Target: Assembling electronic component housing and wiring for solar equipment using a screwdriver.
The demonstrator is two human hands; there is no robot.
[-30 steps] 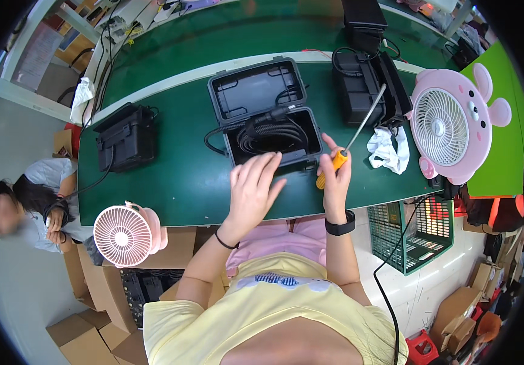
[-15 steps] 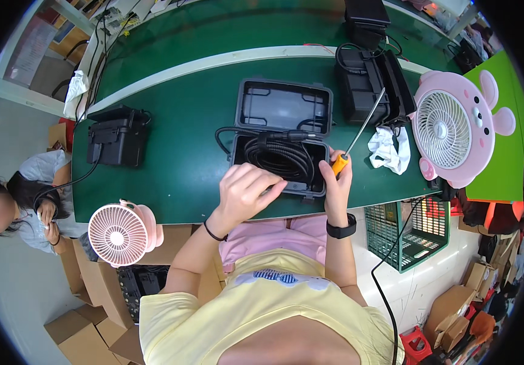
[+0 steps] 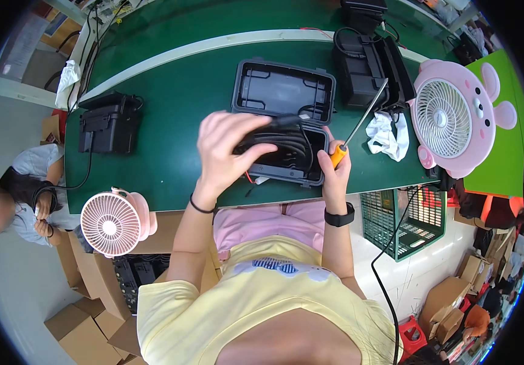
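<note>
An open dark grey plastic box (image 3: pixel 289 174) sits before me, its hinged lid (image 3: pixel 283 90) tipped back away from me. Inside lies a coil of black cable (image 3: pixel 283 145). Over the coil's left part, my left hand (image 3: pixel 227 146) has its fingers and thumb closed around the cable. A black plug end (image 3: pixel 286 120) shows by those fingertips. My right hand (image 3: pixel 336 172) grips a screwdriver (image 3: pixel 339 154) by its orange handle, the metal shaft slanting up and right, while the hand rests at the box's right side. A red wire and white connector (image 3: pixel 262 180) show beneath the left hand.
Black boxes stand at the left (image 3: pixel 109 129) and back right (image 3: pixel 362 76) of the green table (image 3: pixel 177 91). A pink fan (image 3: pixel 113 222) is at the left edge; a larger animal-faced fan (image 3: pixel 447 118) stands right, beside white cloth (image 3: pixel 388 137). A green crate (image 3: pixel 405 222) sits below. Another person is left.
My left hand has moved up and left from the box's front edge onto the cable and grasped it. The plug end has shifted. My right hand keeps the screwdriver.
</note>
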